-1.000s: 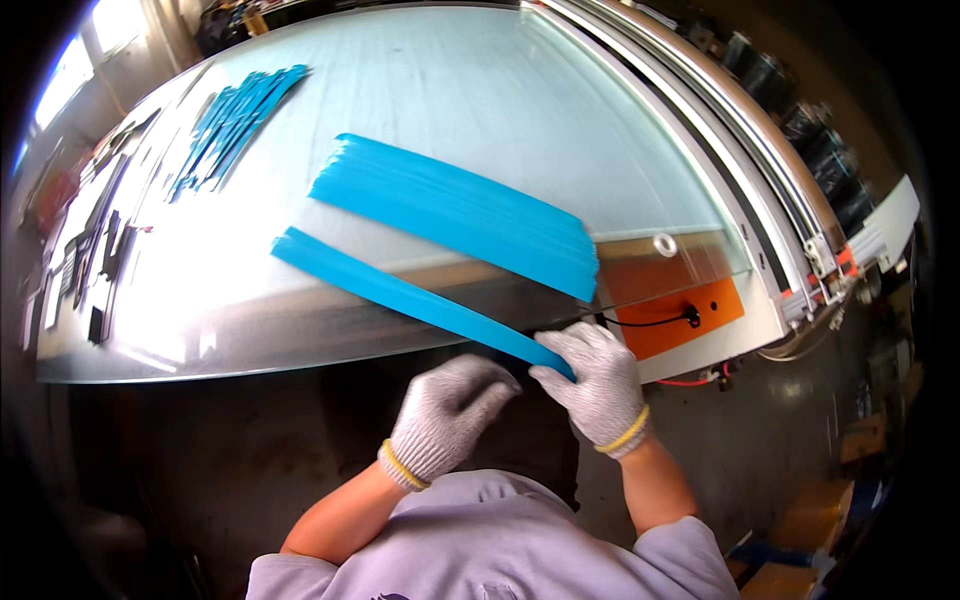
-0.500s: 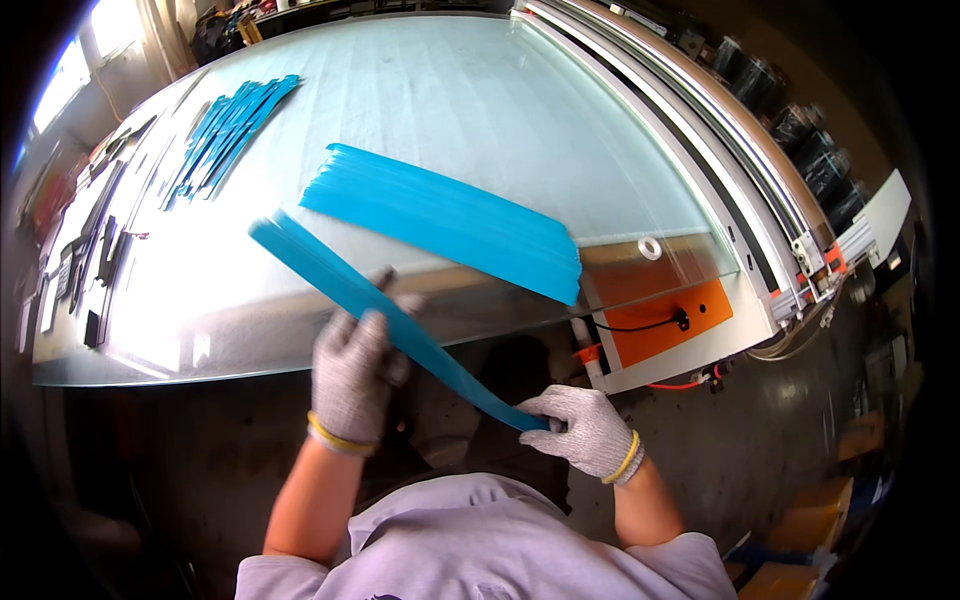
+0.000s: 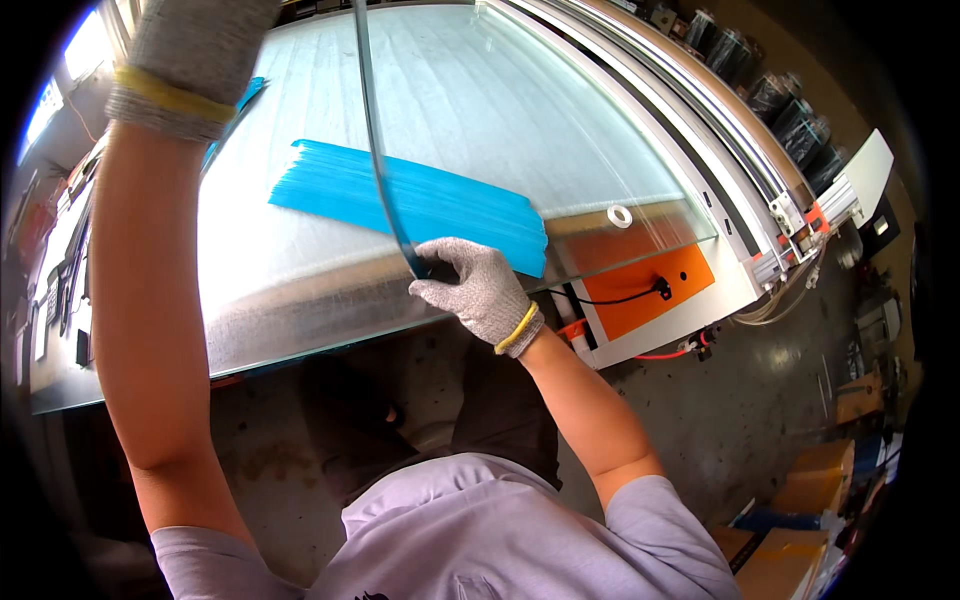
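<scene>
Glass tabletop (image 3: 480,90) bears blue strips (image 3: 445,215); white ring (image 3: 611,217) too.

Gloves (image 3: 484,298) are grey, yellow-banded; shirt (image 3: 470,525) lilac, short-sleeved; trousers (image 3: 503,415) dark.

No legible text, labels, numbers or signs.

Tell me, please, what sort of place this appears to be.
Probably a workshop or small factory, judging by the large glass-topped table, the long metal rails along its right side and the spread of blue strips lying on it.
</scene>
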Tool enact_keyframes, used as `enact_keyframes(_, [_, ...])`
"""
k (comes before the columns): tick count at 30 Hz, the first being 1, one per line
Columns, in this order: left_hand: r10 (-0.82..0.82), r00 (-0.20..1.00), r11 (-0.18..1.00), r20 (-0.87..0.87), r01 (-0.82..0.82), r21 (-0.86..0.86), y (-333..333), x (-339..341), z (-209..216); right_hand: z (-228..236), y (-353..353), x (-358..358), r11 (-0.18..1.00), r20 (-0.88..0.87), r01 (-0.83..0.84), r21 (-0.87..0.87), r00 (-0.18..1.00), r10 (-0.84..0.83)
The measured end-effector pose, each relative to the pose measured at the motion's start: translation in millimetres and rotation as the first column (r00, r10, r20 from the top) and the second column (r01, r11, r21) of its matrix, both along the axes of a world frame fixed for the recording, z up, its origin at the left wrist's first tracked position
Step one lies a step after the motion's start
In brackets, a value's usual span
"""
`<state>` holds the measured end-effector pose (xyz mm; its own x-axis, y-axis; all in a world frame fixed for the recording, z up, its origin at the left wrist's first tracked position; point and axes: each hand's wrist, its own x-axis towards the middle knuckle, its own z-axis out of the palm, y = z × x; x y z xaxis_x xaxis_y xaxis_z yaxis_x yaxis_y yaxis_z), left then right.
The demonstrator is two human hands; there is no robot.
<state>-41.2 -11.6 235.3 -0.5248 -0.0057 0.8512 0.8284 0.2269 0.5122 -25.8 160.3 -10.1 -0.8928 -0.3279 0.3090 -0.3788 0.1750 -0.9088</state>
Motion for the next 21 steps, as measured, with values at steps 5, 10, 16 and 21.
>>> enact_keyframes(5, [0.12,0.993,0.991,-0.008,-0.12,-0.056,-7.8,3.1,10.4,-7.8,2.7,4.1,0.999,0.004,-0.01,-0.049,1.0,0.01])
enact_keyframes(10, [0.186,0.918,0.975,-0.351,-0.217,-0.052,-5.2,-22.0,-2.1,-4.7,4.0,7.3,0.999,0.032,0.002,-0.034,0.999,0.0])
enact_keyframes(16, [0.048,0.978,0.994,-0.205,-0.066,-0.084,-16.6,-18.7,13.1,-8.0,3.8,6.6,0.997,0.022,-0.005,-0.075,1.0,0.007])
enact_keyframes(21, [0.054,0.976,0.989,-0.209,-0.082,-0.125,-14.3,-12.7,17.1,-6.4,7.1,6.5,1.0,0.004,0.003,0.01,1.0,-0.003])
